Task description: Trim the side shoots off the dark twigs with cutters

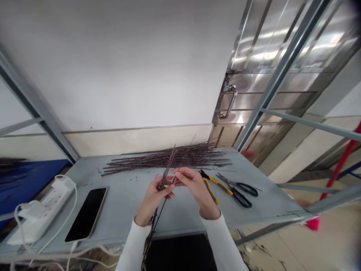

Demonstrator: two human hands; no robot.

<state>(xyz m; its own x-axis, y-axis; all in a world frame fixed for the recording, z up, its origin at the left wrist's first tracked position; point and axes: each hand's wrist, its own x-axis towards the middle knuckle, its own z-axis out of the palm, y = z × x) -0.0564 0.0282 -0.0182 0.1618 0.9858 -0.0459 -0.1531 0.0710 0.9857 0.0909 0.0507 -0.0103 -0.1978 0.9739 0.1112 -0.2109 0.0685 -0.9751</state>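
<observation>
My left hand (153,197) is closed around a small bundle of thin dark twigs (166,171) that runs from below my wrist up past my fingers. My right hand (194,186) pinches the same twigs from the right, fingertips meeting the left hand's. Both hands hover over the grey table (126,203), near its front edge. A long pile of the same dark twigs (169,159) lies across the back of the table, just beyond my hands.
Yellow-handled pliers (211,184) and black-handled scissors (239,188) lie right of my hands. A black phone (87,213) and a white power strip (42,210) with cables sit at left. Metal frame posts flank the table; a steel door (254,86) stands behind right.
</observation>
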